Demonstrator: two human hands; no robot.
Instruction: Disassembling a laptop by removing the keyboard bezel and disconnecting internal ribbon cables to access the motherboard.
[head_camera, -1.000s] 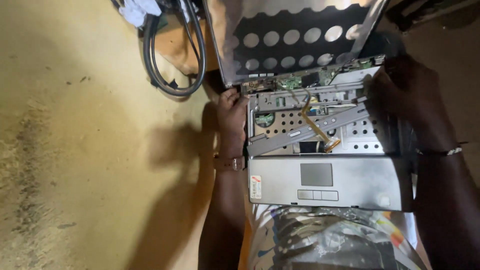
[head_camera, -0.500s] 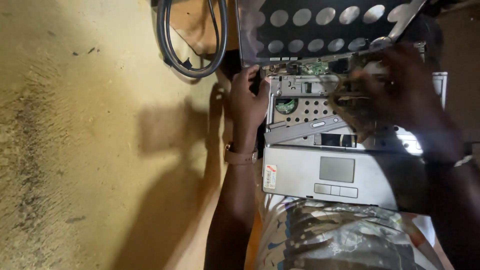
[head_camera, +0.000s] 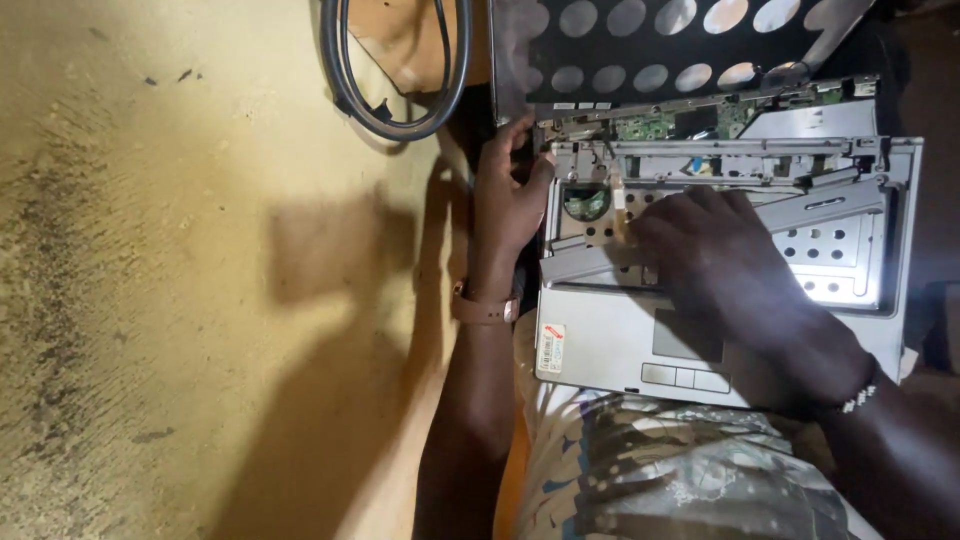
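A: Where is the laptop (head_camera: 600, 345) sitting?

B: On the person's lap, over patterned cloth (head_camera: 660, 470), with the sandy floor (head_camera: 180, 300) off to the left. Its keyboard is off, so the perforated metal tray (head_camera: 820, 245) and a bit of green circuit board (head_camera: 650, 127) near the hinge are bare. The lid (head_camera: 660, 45) is folded back at the top.

B: A loop of dark cable (head_camera: 395, 110) lies on the floor just beyond the lid's left corner.

A: What step does this look like?

B: I judge it a stripping-down, at the stage of working on the parts under the keyboard area.

A: And the hands?

B: The left hand (head_camera: 510, 195) grips the laptop's left edge by the hinge, thumb on top, fingers wrapped around the side, wrist straight with a band (head_camera: 487, 308) on it. The right hand (head_camera: 720, 260) lies palm down across the tray, fingers spread and pointing left toward a tan ribbon strip (head_camera: 620, 200); whether it pinches anything I cannot tell.

A: What does the next move call for?

B: A steady hold from the left and a light, careful touch from the right fingertips.
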